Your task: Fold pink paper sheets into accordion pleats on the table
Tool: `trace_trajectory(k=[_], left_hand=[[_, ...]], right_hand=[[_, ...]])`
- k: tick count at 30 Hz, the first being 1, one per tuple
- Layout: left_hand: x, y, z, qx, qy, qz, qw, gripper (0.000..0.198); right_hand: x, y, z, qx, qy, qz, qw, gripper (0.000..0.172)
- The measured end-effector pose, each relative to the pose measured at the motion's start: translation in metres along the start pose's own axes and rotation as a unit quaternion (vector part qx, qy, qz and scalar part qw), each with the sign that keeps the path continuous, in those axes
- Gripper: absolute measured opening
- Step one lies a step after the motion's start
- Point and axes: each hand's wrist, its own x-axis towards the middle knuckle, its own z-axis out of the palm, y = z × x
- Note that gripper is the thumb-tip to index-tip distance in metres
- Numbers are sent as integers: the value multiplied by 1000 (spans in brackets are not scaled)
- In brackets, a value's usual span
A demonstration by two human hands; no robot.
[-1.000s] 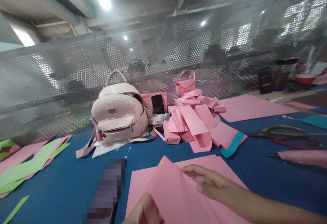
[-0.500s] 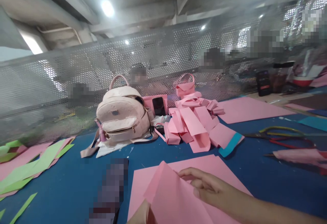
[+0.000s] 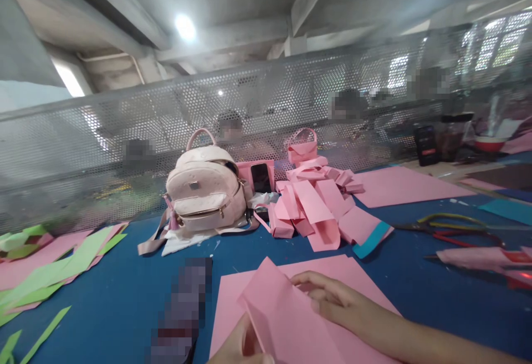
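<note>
A folded sheet of pink paper (image 3: 286,319) stands raised between my two hands, its corner pointing up and away. My left hand (image 3: 241,347), partly cut off by the lower edge, pinches the paper's left side. On the right edge, my right hand (image 3: 332,300) has its fingers curled against the paper, with some fingertips hidden behind it. Beneath lies a larger pink sheet (image 3: 224,303) flat on the blue table (image 3: 112,303).
A pale backpack (image 3: 203,186) and a phone (image 3: 260,178) stand at the back. Beside them is a pile of pink paper pieces (image 3: 311,203). Scissors (image 3: 449,225) and a pink-wrapped glue gun (image 3: 477,259) lie right. Green strips (image 3: 70,264) lie left.
The folded paper's corner has tipped slightly and its left edge has opened out. My left hand shows more, its thumb now visible. The whole view has shifted a little.
</note>
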Motion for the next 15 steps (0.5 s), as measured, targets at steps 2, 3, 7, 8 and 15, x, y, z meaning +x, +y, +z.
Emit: trace_trajectory(k=[2,3,7,8,15], left_hand=[[-1,-1,2,-14,-5,-3,1000,72],[-2,-2,2,-28,-7,-4,1000,73],[-6,-6,6,-90,-3,14,996,48],[-6,-6,8,-97,3,22,995,44],[1,6,26,-108,33,20,993,68]], right_hand=[[-2,-2,0,0,3,3,1000,56],[-3,-3,1,1,5,5,1000,55],[-6,-9,3,26,-1,-8,1000,47],[-7,-10,4,36,-1,-8,999,47],[-7,-10,3,62,8,-4,998,42]])
